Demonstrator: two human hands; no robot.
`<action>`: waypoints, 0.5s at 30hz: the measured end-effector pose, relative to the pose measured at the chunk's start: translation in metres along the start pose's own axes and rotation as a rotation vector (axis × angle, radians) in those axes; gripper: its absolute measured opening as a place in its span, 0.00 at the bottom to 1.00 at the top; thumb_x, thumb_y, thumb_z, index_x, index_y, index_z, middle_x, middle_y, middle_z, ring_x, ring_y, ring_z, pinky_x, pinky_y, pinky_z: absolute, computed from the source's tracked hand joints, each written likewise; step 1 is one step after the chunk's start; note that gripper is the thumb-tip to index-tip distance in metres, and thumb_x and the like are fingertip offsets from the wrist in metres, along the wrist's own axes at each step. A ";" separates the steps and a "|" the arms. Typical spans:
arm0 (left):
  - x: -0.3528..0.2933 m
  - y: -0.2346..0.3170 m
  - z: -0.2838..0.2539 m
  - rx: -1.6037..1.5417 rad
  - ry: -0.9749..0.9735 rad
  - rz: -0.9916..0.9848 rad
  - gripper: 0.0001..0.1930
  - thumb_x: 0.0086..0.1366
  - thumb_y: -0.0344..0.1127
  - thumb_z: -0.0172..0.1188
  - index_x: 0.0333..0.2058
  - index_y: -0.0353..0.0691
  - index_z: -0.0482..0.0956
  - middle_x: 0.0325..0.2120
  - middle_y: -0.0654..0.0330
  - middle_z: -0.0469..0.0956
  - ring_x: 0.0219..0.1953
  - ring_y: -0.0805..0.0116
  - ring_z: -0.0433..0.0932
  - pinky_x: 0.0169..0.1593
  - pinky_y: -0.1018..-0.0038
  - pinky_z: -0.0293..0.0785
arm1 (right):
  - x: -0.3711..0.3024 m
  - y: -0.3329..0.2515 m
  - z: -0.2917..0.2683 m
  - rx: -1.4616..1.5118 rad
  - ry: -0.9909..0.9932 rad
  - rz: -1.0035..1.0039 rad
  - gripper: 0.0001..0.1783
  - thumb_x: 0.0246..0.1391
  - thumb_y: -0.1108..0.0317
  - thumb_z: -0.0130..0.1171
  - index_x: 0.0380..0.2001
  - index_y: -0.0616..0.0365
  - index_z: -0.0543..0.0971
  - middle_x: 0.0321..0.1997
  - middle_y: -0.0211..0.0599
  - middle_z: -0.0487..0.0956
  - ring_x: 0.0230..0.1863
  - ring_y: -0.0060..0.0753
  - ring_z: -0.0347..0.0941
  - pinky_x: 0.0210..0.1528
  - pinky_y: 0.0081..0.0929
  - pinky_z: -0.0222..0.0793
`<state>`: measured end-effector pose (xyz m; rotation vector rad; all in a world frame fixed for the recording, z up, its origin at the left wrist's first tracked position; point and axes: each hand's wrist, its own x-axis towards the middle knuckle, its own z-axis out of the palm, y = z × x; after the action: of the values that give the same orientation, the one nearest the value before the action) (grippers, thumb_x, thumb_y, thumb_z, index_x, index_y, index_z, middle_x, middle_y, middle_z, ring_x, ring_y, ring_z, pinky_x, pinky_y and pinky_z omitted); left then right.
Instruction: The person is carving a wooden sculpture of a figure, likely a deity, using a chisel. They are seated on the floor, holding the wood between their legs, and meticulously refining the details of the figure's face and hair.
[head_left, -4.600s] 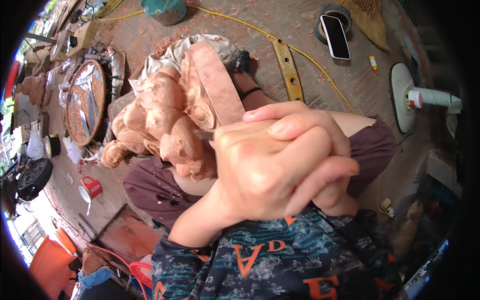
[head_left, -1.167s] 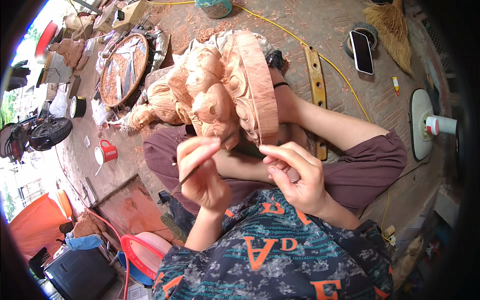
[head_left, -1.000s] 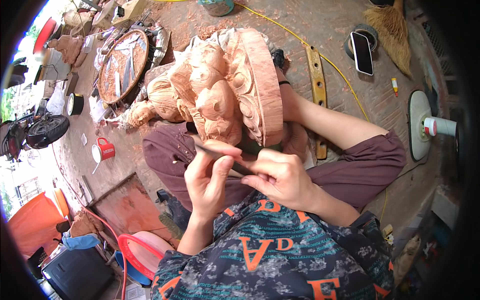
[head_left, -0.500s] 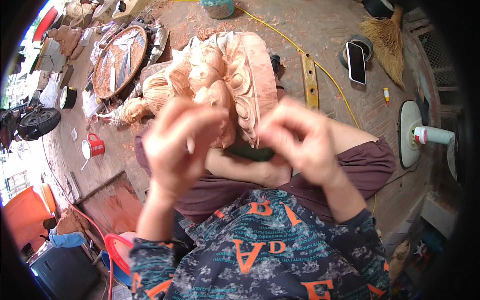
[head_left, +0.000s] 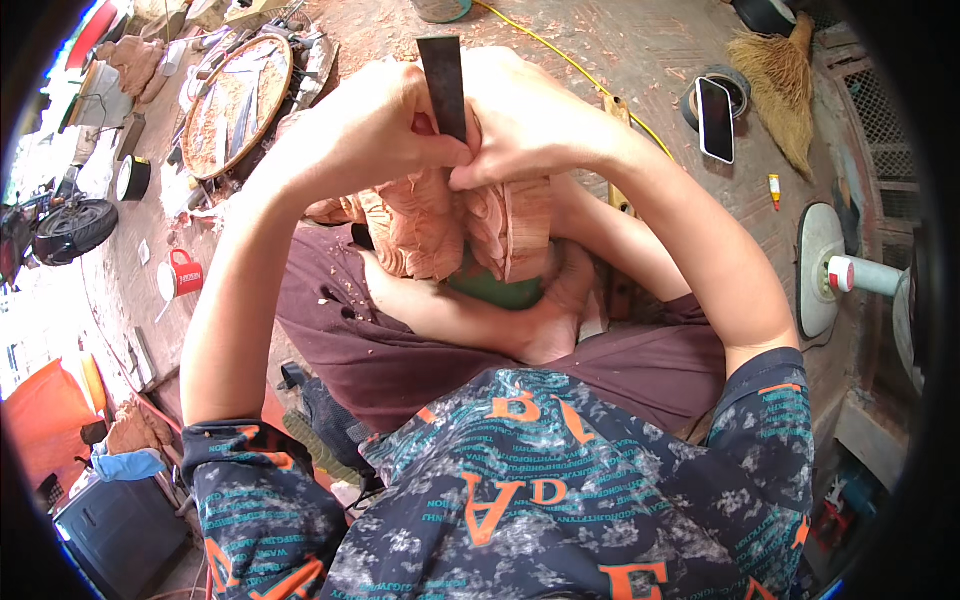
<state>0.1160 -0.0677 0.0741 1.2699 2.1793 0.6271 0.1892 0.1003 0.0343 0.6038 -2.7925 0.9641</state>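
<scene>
A flat dark steel bar, which looks like a carving chisel, stands nearly upright between my hands with its broad end up. My left hand is closed on its left side, and my right hand is closed on its right side, thumbs almost meeting in front. Both hands are over a reddish-brown wood carving with rounded, folded shapes, propped between my crossed legs. The hands and forearms cover much of the carving. The tool's lower end is hidden. A green object shows beneath the carving's near edge.
A round woven tray of shavings and metal tools lies far left, above a red mug. To the right are a yellow level, a phone on a tape roll, a straw broom and a fan base.
Both hands have moved away from me and come together over the carving, now gripping the dark chisel. The carving has shifted and is more covered. My forearms are stretched further out.
</scene>
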 end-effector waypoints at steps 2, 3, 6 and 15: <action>0.007 0.006 -0.003 0.123 -0.006 0.031 0.06 0.54 0.30 0.64 0.31 0.37 0.80 0.22 0.66 0.77 0.25 0.79 0.73 0.29 0.80 0.69 | -0.004 0.012 0.008 -0.102 0.108 -0.101 0.23 0.29 0.63 0.67 0.34 0.58 0.76 0.33 0.46 0.77 0.36 0.49 0.74 0.39 0.38 0.70; 0.006 0.009 -0.005 0.186 -0.007 0.035 0.07 0.53 0.31 0.64 0.32 0.37 0.81 0.22 0.65 0.77 0.25 0.79 0.73 0.29 0.80 0.69 | -0.003 0.011 0.008 -0.062 0.088 -0.079 0.23 0.29 0.63 0.67 0.34 0.58 0.76 0.32 0.46 0.77 0.34 0.49 0.74 0.38 0.37 0.70; 0.014 0.013 -0.017 0.126 -0.047 -0.020 0.06 0.53 0.31 0.65 0.30 0.38 0.82 0.23 0.64 0.78 0.26 0.77 0.75 0.29 0.79 0.71 | 0.007 0.001 -0.009 -0.005 -0.049 0.054 0.25 0.26 0.63 0.67 0.37 0.51 0.79 0.27 0.43 0.79 0.33 0.48 0.78 0.38 0.39 0.73; 0.017 0.009 -0.015 0.135 -0.042 0.020 0.06 0.51 0.30 0.65 0.30 0.38 0.83 0.21 0.64 0.79 0.25 0.77 0.76 0.31 0.77 0.72 | 0.005 0.008 -0.003 0.113 0.049 -0.007 0.26 0.26 0.66 0.67 0.37 0.59 0.76 0.30 0.42 0.78 0.33 0.45 0.75 0.38 0.34 0.72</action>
<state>0.1044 -0.0502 0.0873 1.3624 2.2089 0.4630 0.1813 0.1061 0.0333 0.5951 -2.7054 1.1261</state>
